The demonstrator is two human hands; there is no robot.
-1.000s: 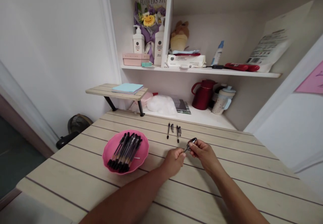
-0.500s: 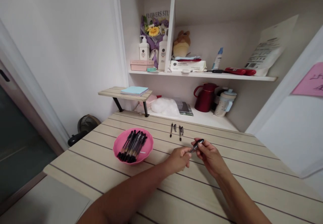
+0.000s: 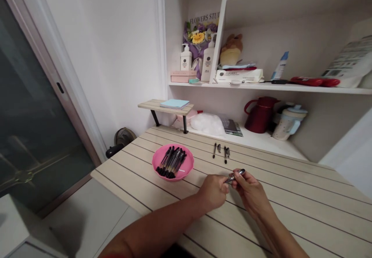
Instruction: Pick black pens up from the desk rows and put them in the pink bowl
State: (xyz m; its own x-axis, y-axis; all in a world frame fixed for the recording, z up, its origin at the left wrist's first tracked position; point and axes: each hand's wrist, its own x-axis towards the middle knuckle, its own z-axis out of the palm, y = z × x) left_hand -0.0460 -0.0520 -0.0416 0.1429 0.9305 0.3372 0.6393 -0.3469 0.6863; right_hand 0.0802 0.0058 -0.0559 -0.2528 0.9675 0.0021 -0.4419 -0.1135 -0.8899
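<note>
Both hands are closed on one black pen [image 3: 231, 179] above the tabletop. My left hand [image 3: 214, 191] grips its lower end, and most of the barrel is hidden in that fist. The fingertips of my right hand [image 3: 250, 191] pinch the dark cap end, which points up to the right. Beyond my hands lie an uncapped pen [image 3: 214, 150] with a loose cap [image 3: 219, 148] beside it, and a second pen [image 3: 225, 155] with its own cap [image 3: 228, 152]. Left of my hands, a pink scalloped bowl [image 3: 188, 167] holds several black pens [image 3: 172, 162] and a small white strip.
The slatted wooden table [image 3: 279, 207] carries a small raised stand [image 3: 145, 105] with blue paper [image 3: 174, 103] at its back left. Behind are a red jug [image 3: 259, 116], a pale tumbler [image 3: 287, 125] and white shelves [image 3: 261, 88]. A fan [image 3: 124, 137] stands beyond the table's left edge.
The camera view has turned left, so everything sits further right in the picture. Both hands keep hold of the same pen, its cap end now tilted lower.
</note>
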